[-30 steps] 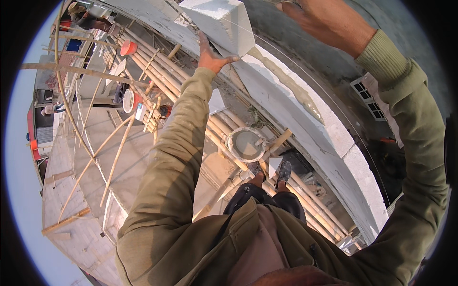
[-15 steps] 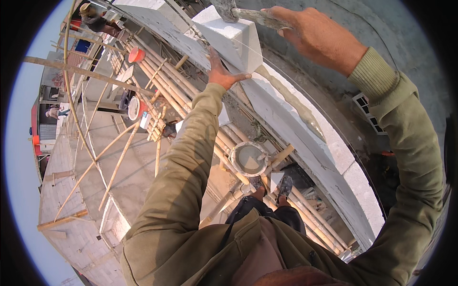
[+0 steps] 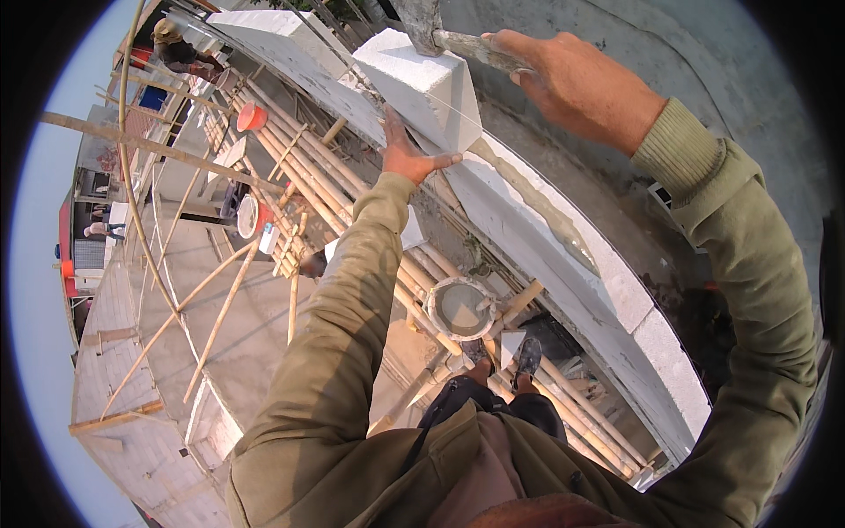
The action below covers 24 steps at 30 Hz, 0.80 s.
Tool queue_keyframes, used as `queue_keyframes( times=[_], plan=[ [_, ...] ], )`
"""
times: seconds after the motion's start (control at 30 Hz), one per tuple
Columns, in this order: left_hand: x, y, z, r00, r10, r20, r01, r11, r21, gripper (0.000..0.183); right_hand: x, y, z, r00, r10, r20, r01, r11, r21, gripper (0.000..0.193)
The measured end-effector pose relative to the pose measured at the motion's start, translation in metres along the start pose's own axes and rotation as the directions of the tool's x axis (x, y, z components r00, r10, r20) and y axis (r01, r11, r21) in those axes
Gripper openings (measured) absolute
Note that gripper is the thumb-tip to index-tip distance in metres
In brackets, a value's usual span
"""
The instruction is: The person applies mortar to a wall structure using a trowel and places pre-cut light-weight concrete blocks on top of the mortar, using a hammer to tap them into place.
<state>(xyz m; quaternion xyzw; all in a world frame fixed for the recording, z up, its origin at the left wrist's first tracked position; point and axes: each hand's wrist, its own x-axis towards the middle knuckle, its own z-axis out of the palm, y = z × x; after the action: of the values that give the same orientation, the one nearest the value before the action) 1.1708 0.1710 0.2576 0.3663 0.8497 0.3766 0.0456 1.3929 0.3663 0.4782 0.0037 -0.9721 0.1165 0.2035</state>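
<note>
A white aerated-concrete block (image 3: 426, 86) stands on top of the white block wall (image 3: 563, 286). My left hand (image 3: 408, 151) is open, its fingers spread and thumb stretched out against the block's near side and the wall below. My right hand (image 3: 572, 92) is closed around the worn handle of a hammer-like tool (image 3: 480, 50). Its grey, mortar-stained metal head touches the block's top edge; part of the head is cut off by the picture's rim. A strip of wet mortar (image 3: 537, 198) lies along the wall top just right of the block. A thin string runs past the block's face.
Beneath me, bamboo scaffold poles (image 3: 308, 163) run beside the wall. A mortar bucket (image 3: 461, 308) stands near my feet. Farther left are a red bucket (image 3: 252, 116) and another mortar bucket (image 3: 249, 216). At the far upper left, a person (image 3: 180, 48) stands by the wall.
The whole view has shifted slightly, so the block and wall sit a little lower. The tool's head stays at the block's top, and my left hand keeps its place.
</note>
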Motion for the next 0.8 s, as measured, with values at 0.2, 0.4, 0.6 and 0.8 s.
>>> queue_keyframes(
  times=[0.2,0.4,0.6,0.8],
  plan=[
    [-0.001,0.0,-0.001,1.0,-0.012,0.021,0.012,1.0,0.024,0.164,0.005,-0.006,-0.012,0.999,-0.038,-0.014,0.038,0.999,0.031,0.042],
    [0.005,-0.015,0.005,0.998,-0.043,0.047,0.041,0.998,0.037,0.175,0.004,-0.018,-0.018,0.999,-0.019,0.049,0.021,0.999,-0.031,0.043],
    [-0.017,-0.025,-0.009,0.967,-0.239,0.093,0.235,0.971,0.046,0.147,-0.005,-0.032,-0.029,0.998,0.026,-0.057,-0.033,0.99,-0.135,0.047],
    [-0.189,-0.118,0.036,0.949,-0.315,-0.028,0.314,0.949,-0.024,0.061,-0.027,-0.124,-0.064,0.894,0.422,0.152,-0.445,0.874,0.195,0.048]
  ],
)
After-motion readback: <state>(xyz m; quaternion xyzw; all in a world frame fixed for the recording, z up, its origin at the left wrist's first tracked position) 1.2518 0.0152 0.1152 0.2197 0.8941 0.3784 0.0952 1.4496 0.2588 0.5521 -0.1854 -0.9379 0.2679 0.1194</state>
